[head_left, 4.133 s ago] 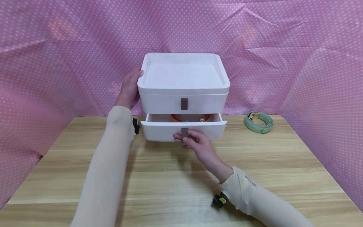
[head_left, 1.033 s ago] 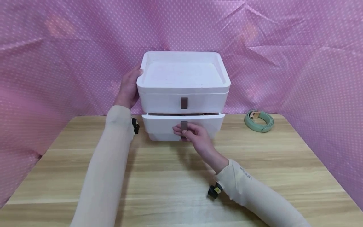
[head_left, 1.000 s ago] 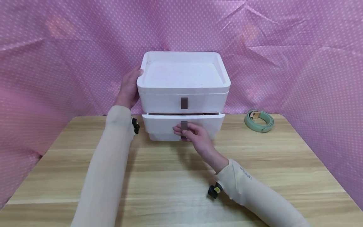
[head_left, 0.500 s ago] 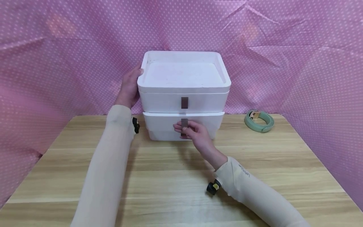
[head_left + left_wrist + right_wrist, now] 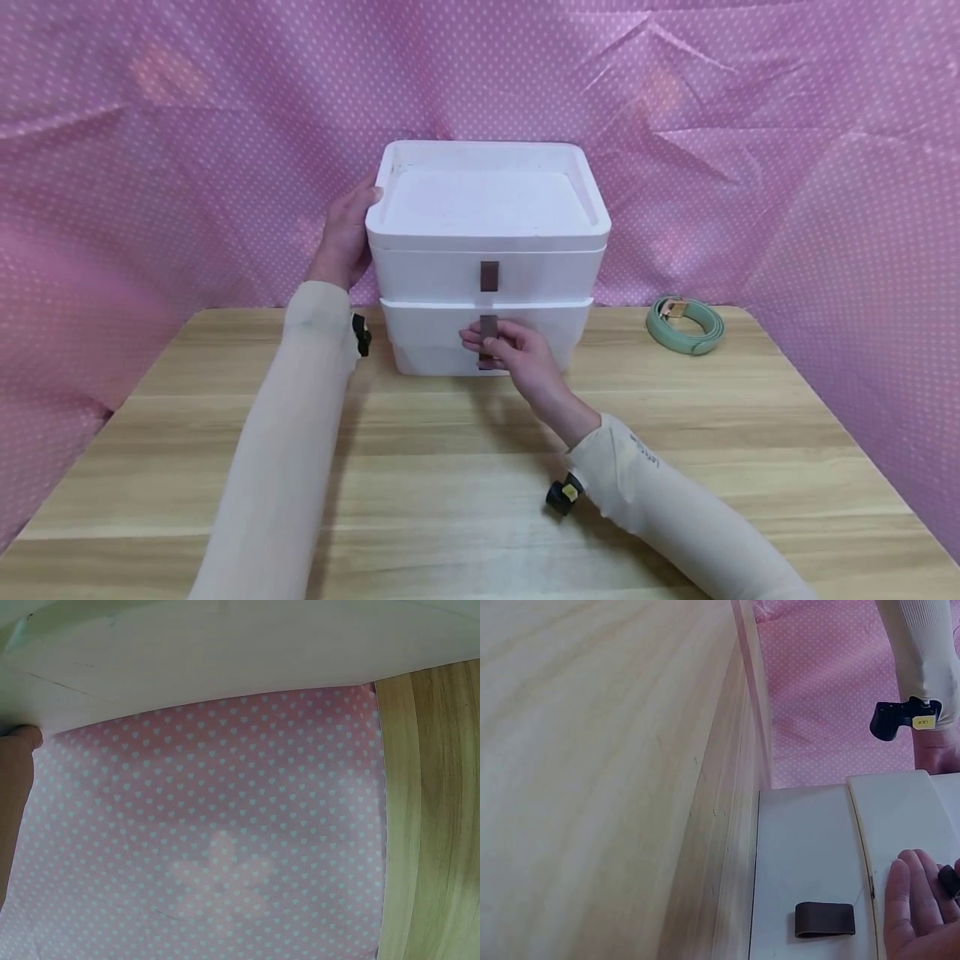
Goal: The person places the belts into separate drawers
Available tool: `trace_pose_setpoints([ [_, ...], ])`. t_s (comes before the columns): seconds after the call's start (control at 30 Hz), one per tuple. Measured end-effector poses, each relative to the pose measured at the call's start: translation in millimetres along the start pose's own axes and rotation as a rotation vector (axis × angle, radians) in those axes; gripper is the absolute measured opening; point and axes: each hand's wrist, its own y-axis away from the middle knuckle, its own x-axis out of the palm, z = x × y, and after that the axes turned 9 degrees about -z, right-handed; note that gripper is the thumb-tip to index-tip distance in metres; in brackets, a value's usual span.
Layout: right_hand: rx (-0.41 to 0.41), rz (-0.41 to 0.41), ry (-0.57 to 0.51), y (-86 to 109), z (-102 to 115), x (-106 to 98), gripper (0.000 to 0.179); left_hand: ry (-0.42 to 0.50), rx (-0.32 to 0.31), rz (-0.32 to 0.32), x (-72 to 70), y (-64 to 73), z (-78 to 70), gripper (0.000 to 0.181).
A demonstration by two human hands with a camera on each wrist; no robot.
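Observation:
A white drawer box point(image 5: 427, 275) with a tray-like top stands at the back of the table. My left hand point(image 5: 345, 233) holds its left side, thumb over the top rim; a fingertip point(image 5: 28, 737) shows by the box in the left wrist view. My right hand point(image 5: 525, 358) pinches a brown pull tab point(image 5: 488, 325), thumb in front, on the middle drawer point(image 5: 427, 321). That drawer's face sits slightly proud of the bottom drawer point(image 5: 802, 847), and what lies inside is hidden. The bottom drawer has its own brown tab point(image 5: 825, 919). Another tab point(image 5: 489, 276) marks the top drawer.
A coiled green belt point(image 5: 684, 327) with a gold buckle lies right of the box on the wooden table point(image 5: 450, 500). A pink dotted curtain point(image 5: 262, 125) hangs close behind the box and along both sides.
The middle drawer, pulled out earlier with an orange-red band and metal bits visible inside, has slid inward until its opening no longer shows. My right hand moved with it; my left stayed on the box.

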Motion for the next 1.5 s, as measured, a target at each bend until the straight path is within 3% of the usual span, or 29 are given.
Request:
trace_pose_setpoints([
  [0.73,0.008,-0.002,-0.002,-2.2,-1.5,-0.8,0.028,0.044,0.017,0.001,1.3,-2.2,2.0,0.048],
  [1.5,0.002,-0.002,0.010,-7.4,-2.2,-1.4,0.028,0.024,0.012,0.005,-0.5,-1.3,1.8,0.047],
])
